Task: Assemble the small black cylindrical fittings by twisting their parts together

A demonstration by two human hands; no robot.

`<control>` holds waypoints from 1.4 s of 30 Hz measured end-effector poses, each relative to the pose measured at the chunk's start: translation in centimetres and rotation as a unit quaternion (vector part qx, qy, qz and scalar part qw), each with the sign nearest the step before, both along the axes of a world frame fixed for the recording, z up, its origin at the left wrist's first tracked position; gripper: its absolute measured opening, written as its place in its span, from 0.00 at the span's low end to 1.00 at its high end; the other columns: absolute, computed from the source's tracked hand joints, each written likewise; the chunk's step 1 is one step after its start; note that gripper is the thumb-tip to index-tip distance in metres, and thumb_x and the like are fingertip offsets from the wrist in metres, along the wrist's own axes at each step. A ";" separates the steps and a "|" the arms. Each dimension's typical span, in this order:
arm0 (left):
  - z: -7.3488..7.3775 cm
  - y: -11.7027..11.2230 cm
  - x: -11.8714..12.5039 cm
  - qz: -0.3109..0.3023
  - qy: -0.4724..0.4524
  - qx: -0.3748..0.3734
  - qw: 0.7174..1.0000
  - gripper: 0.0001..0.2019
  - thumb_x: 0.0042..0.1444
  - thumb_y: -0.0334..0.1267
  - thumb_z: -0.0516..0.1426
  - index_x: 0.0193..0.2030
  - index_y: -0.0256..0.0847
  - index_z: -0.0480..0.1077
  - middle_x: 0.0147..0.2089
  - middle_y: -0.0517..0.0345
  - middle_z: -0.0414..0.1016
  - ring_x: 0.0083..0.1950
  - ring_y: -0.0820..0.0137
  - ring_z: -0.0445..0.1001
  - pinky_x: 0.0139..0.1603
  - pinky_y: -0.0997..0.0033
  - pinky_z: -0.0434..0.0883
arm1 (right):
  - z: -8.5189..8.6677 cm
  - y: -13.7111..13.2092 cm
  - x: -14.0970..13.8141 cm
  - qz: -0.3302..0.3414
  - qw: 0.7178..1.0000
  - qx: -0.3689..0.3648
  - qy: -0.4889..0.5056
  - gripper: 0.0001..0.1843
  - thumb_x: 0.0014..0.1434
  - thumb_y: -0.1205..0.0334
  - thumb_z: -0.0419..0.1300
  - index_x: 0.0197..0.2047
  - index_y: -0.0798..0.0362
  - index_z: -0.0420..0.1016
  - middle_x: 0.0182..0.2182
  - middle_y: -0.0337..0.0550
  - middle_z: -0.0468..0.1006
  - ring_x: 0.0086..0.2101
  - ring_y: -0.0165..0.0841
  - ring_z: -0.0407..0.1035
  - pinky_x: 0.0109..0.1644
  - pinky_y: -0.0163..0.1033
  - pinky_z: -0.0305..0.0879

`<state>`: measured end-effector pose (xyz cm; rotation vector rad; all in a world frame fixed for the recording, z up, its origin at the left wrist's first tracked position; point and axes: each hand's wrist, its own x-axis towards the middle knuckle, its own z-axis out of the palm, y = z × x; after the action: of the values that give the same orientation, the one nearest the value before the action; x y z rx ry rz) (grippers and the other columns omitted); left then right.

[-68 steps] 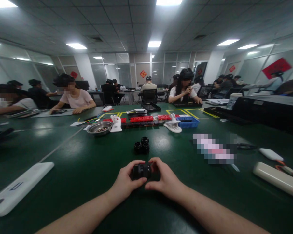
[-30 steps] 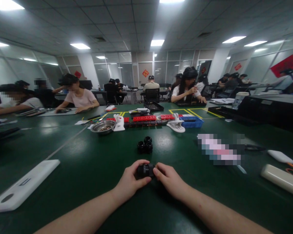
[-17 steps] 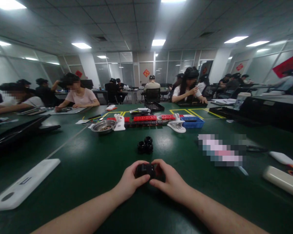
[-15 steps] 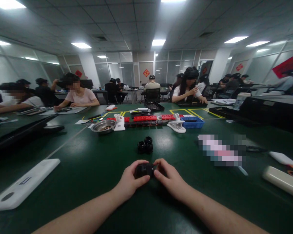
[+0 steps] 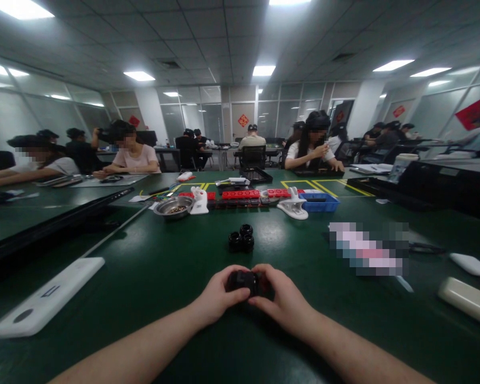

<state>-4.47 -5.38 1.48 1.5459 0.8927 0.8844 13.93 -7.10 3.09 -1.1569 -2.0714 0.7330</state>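
Low over the green table, a small black blocky part with a rounded right end (image 5: 243, 280) is held between my hands. My left hand (image 5: 218, 293) is closed round its left side, thumb along the front. At the right end, the thumb and fingers of my right hand (image 5: 282, 294) curl in and grip it, partly hiding that end. Just beyond my hands, three glossy black ring-shaped pieces (image 5: 241, 241) sit in a tight cluster on the table. The part's exact kind is too dark to make out.
Farther back are a metal bowl (image 5: 173, 208) with small parts, a white clamp stand (image 5: 293, 204), red strips (image 5: 240, 194) and a blue tray (image 5: 320, 201). A white elongated device (image 5: 50, 298) lies left; a cream case (image 5: 468, 301) lies right. Several people sit beyond.
The part has turned slightly in my hands, and my right fingers have shifted round its right end. The view has swung a little to the left; the black ring-shaped pieces stay put.
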 end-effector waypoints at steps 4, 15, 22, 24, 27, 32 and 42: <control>0.2 -0.3 0.2 0.043 -0.020 0.001 0.999 0.21 0.42 0.40 0.62 0.44 0.37 0.65 0.43 0.53 0.71 0.45 0.62 0.70 0.46 0.64 0.65 | -0.3 0.3 0.1 -0.025 0.999 -0.017 0.020 0.17 0.49 0.58 0.62 0.41 0.53 0.63 0.31 0.39 0.68 0.32 0.34 0.63 0.36 0.38 0.59; 0.4 -0.7 -0.1 0.030 0.028 0.083 0.996 0.22 0.44 0.42 0.61 0.47 0.39 0.65 0.43 0.53 0.71 0.44 0.62 0.69 0.45 0.66 0.65 | -0.2 0.3 -0.1 -0.004 0.997 -0.046 0.058 0.08 0.53 0.59 0.56 0.35 0.54 0.67 0.25 0.36 0.64 0.27 0.31 0.60 0.32 0.36 0.56; 0.6 -1.1 0.1 0.065 0.021 0.077 0.995 0.21 0.43 0.43 0.61 0.44 0.39 0.65 0.41 0.53 0.71 0.42 0.62 0.70 0.43 0.66 0.66 | -0.4 0.4 -0.2 0.016 0.987 -0.065 0.145 0.15 0.54 0.55 0.55 0.42 0.52 0.62 0.25 0.34 0.62 0.27 0.30 0.59 0.31 0.35 0.57; 0.8 -1.4 0.1 0.065 0.055 0.087 0.993 0.21 0.42 0.41 0.61 0.44 0.39 0.65 0.42 0.53 0.71 0.42 0.62 0.70 0.43 0.66 0.66 | -0.6 0.8 -0.1 0.019 0.983 -0.098 0.155 0.17 0.57 0.47 0.49 0.31 0.53 0.64 0.22 0.34 0.61 0.25 0.29 0.58 0.30 0.35 0.55; 1.0 -1.7 0.1 0.053 0.091 0.100 0.989 0.21 0.42 0.38 0.62 0.45 0.40 0.66 0.42 0.54 0.71 0.42 0.62 0.70 0.43 0.66 0.66 | -0.9 1.0 -0.1 0.035 0.979 -0.139 0.145 0.26 0.57 0.41 0.44 0.20 0.53 0.58 0.18 0.34 0.59 0.22 0.28 0.56 0.27 0.34 0.53; 0.8 -1.4 0.0 0.050 0.079 0.089 0.992 0.23 0.43 0.40 0.61 0.48 0.40 0.64 0.45 0.53 0.70 0.45 0.61 0.69 0.45 0.65 0.66 | -0.7 0.7 -0.3 0.024 0.975 -0.143 0.168 0.18 0.53 0.46 0.55 0.28 0.55 0.65 0.20 0.33 0.61 0.22 0.27 0.56 0.26 0.32 0.53; 1.0 -1.1 0.2 0.082 0.058 0.081 0.992 0.20 0.43 0.37 0.61 0.45 0.39 0.66 0.44 0.52 0.71 0.45 0.61 0.70 0.46 0.64 0.66 | -0.9 1.0 0.1 -0.014 0.993 -0.083 0.082 0.21 0.60 0.47 0.45 0.26 0.54 0.64 0.20 0.34 0.62 0.24 0.29 0.59 0.29 0.34 0.55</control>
<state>-4.26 -6.49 2.45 1.6949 1.0641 1.0134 14.06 -6.05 2.20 -1.1723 -1.8836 0.9694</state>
